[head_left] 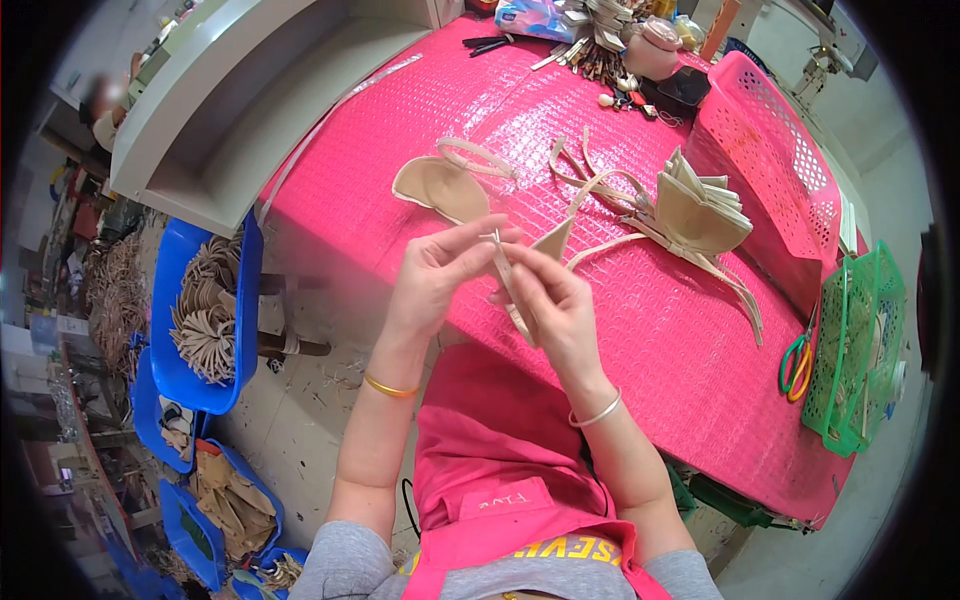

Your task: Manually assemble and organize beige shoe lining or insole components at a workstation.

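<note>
Above the table's near edge, both hands meet at a thin beige strap with what looks like a small metal fitting at its tip. My left hand is closed, its thumb and fingers pinching the tip. Lower down, the fingers of my right hand are closed round the strap, and part of the beige piece hangs below them. Behind the hands lies a curved beige cup-shaped piece with a looped strap. Further right, several similar pieces are stacked in a bundle, their straps trailing across the table.
The pink-covered table holds a pink perforated basket, a green basket and scissors on the right. A pink-lidded jar stands at the back. On the left are a grey shelf unit and blue bins of beige parts.
</note>
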Motion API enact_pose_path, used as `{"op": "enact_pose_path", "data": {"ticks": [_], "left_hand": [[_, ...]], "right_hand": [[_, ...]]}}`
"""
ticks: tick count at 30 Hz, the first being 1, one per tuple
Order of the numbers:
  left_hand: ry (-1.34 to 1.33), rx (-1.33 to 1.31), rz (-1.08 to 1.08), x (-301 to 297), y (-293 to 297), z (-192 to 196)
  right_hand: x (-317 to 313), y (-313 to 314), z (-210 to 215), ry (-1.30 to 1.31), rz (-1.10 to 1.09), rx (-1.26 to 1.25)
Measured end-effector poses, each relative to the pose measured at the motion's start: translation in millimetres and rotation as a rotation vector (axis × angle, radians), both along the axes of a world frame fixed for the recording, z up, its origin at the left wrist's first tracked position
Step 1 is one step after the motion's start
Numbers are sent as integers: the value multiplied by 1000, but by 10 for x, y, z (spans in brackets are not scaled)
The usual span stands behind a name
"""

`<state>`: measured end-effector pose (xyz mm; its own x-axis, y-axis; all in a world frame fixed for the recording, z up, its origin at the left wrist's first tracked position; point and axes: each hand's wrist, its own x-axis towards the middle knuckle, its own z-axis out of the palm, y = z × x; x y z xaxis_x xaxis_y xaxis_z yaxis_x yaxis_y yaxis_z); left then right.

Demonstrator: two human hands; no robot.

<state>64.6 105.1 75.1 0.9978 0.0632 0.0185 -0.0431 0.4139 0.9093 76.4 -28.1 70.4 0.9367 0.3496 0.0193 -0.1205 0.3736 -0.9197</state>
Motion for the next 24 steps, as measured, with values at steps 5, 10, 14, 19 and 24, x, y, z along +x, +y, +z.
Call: {"op": "enact_pose_path", "data": {"ticks": [5,10,14,19,24], "left_hand": [[88,93,-221,-54,-135,131],[-36,550,306,-312,-413,-13],[99,127,99,-304,-511,-9],[135,115,-37,-297,-501,-63],[211,-283,-48,-273,-517,-13]], "right_hand": [[-35,-52,-80,10,-123,169],[-98,-217,0,-47,-101,-10],[-78,-337,-52,-398,-146,-428],[244,-426,274,-462,43,-515],[121,-579,-26,-1303,-170,-669]]}}
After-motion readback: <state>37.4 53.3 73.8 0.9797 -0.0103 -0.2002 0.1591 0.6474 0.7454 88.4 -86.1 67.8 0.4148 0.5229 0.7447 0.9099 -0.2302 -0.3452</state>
